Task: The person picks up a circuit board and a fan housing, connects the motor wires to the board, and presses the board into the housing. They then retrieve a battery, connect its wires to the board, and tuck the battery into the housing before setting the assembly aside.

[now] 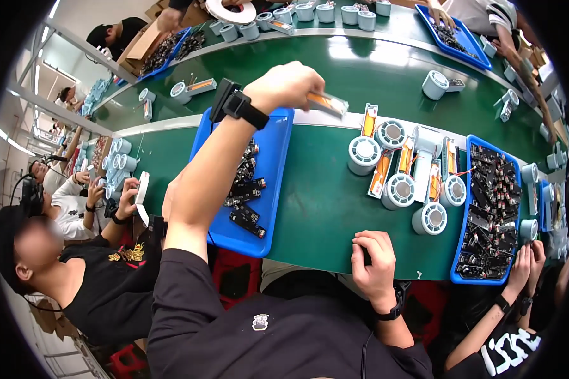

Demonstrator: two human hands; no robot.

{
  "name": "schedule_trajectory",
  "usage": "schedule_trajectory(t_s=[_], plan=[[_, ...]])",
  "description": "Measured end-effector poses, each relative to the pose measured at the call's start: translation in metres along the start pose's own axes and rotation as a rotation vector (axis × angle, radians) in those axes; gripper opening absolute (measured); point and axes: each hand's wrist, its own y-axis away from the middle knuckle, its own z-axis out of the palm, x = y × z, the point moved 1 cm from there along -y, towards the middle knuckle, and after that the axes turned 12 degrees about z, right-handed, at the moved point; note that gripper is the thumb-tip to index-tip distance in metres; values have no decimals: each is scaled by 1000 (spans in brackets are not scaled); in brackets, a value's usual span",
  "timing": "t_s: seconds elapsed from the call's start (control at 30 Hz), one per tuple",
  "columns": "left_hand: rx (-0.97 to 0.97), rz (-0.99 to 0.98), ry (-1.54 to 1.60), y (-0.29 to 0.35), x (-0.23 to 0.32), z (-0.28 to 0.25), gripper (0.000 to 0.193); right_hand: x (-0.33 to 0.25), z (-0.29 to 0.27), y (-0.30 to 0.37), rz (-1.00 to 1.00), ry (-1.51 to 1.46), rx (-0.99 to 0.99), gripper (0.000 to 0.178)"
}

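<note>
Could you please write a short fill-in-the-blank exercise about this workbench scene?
1. The left hand holds a part with an ____ strip.
2. The right hand is over the near edge of a ____ tabletop.
3. The left tray and right tray nearest the wearer are both ____.
4. The pale round-ended units between them lie nearer the ____ tray.

Answers: orange; green; blue; right.

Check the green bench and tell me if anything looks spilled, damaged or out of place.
A white scrap looks odd, lying alone at the near edge of the green bench, apart from the fan units and blue trays. The units sit at mixed angles, thin wires showing, but nothing looks spilled or broken.
</note>
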Motion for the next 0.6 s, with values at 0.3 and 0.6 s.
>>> schedule_trajectory(t_s=[0.3,0.6], plan=[[74,429,-14,130,202,104,9,19,20,31,263,-394,156,9],[720,-16,129,192,110,106,27,13,27,38,66,-127,-49,20]])
